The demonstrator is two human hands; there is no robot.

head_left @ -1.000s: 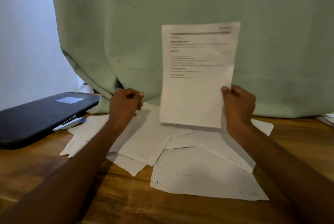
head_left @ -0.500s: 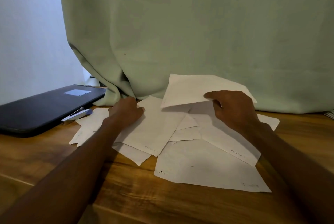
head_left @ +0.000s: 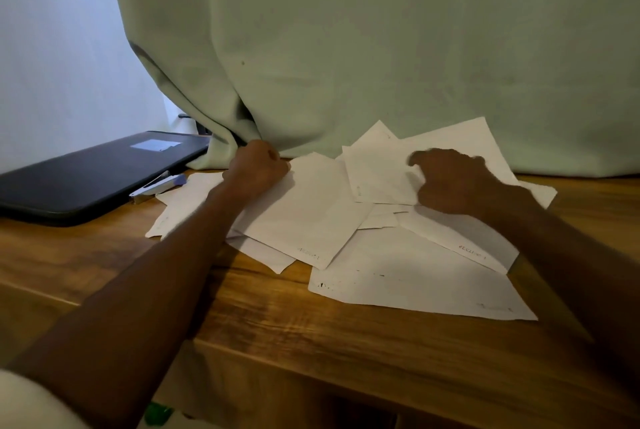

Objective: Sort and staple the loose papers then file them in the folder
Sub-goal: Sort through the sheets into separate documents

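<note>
While our right hand [head_left: 453, 183] lies on the far sheet [head_left: 377, 172], fingers bent and blurred so we cannot tell whether it grips, our left hand [head_left: 256, 164] rests as an empty fist on the papers [head_left: 398, 266] spread below both. We should lift one sheet at a time, with stapler [head_left: 157, 185] and folder [head_left: 93, 172] waiting left of that fist.

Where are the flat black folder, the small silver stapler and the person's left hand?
flat black folder [head_left: 86, 176], head view, on its dark top cover.
small silver stapler [head_left: 157, 184], head view, middle of its body.
left hand [head_left: 258, 165], head view, back of the curled fist.
</note>
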